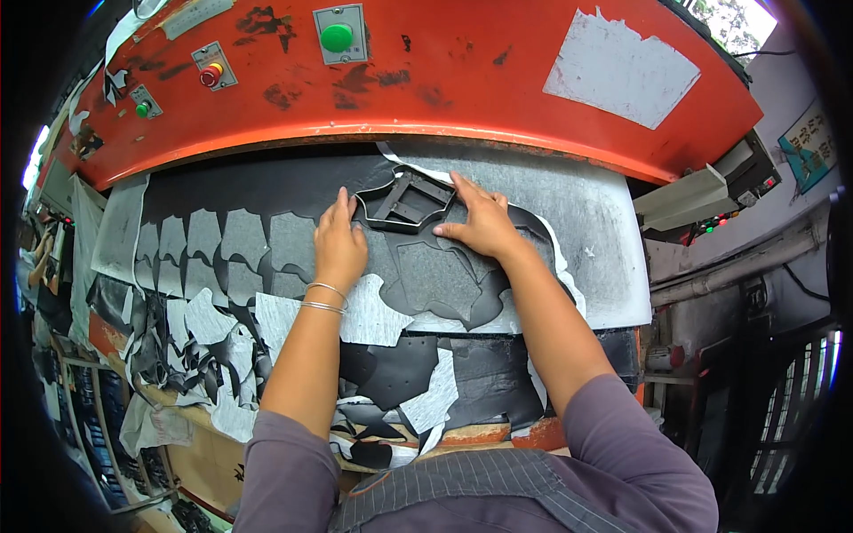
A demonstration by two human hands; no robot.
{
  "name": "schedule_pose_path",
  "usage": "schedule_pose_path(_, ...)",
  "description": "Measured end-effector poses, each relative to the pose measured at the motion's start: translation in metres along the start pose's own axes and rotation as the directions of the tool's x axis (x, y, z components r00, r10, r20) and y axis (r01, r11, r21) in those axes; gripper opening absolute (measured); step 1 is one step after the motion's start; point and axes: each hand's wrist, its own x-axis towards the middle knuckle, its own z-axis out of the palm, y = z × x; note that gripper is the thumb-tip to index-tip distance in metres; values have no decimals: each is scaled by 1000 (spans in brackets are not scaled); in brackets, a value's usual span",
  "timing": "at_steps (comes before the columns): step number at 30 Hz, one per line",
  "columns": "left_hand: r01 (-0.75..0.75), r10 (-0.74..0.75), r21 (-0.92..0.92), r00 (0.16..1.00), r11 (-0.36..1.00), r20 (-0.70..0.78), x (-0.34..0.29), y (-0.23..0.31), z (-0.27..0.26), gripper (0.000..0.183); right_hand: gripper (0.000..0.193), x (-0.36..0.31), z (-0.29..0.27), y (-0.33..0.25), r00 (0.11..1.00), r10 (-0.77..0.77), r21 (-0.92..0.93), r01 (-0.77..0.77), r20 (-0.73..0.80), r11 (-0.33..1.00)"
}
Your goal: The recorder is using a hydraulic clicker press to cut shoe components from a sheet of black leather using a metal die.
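A black metal-edged cutting die (402,213), an angular frame with crossbars inside, lies on a black sheet (249,182) with a pale edge. My right hand (484,222) grips its right end, thumb at the near side and fingers at the far corner. Beside the die's left end, my left hand (340,249) rests with its fingers stretched out, the tips close against the frame. Rows of grey cut-out shapes (244,235) run across the sheet to the left. A larger grey area (435,280) with cut outlines lies just below the die.
An orange-red machine beam (462,98) with green buttons (337,37) and a red knob (211,75) spans the far side. Under the sheet is a pale worn board (613,258). Scraps (213,320) pile up along the near left edge, and black pieces (391,369) lie closer to me.
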Motion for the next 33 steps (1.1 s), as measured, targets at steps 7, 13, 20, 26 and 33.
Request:
schedule_pose_path(7,-41,43,-26,997,999,64,5,-2,-3,63,70,12,8,21,992,-110,-5,110,-61,994)
schedule_pose_path(13,-56,54,44,997,997,46,4,2,-4,61,69,13,9,23,992,-108,-7,108,-70,994)
schedule_pose_path(20,-78,104,-162,981,984,163,3,-14,-22,59,74,2,12,18,995,-87,-152,78,-47,985)
schedule_pose_path(26,386,-494,-722,867,575,71,38,-101,-149,46,68,-26,-19,-65,941,-151,-201,91,-305,975)
schedule_pose_path(33,170,-350,-314,609,934,-712,80,-213,-284,67,48,18,-34,-232,837,-198,176,327,-510,929)
